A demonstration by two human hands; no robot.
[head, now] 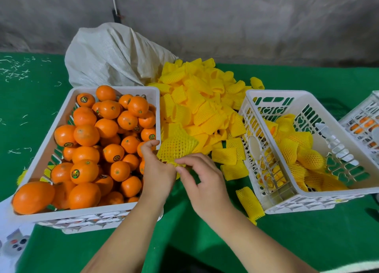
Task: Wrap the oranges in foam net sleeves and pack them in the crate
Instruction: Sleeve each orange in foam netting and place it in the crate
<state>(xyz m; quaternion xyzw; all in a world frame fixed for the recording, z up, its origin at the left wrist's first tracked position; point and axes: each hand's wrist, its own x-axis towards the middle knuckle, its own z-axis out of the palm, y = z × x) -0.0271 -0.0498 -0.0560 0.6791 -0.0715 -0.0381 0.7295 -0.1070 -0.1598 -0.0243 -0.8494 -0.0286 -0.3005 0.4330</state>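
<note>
- Pinching one yellow foam net sleeve (176, 147) at its lower edge: left hand (158, 170) and right hand (202, 182), both grips pressed onto it, centre frame.
- Bare oranges (96, 147) heaped in white crate (51, 141), left.
- Loose sleeve pile (203, 104) on green desk (297, 231), centre.
- Wrapped oranges (301, 151) in right crate (348, 182).
- White sack (110, 55) behind, upper left.
</note>
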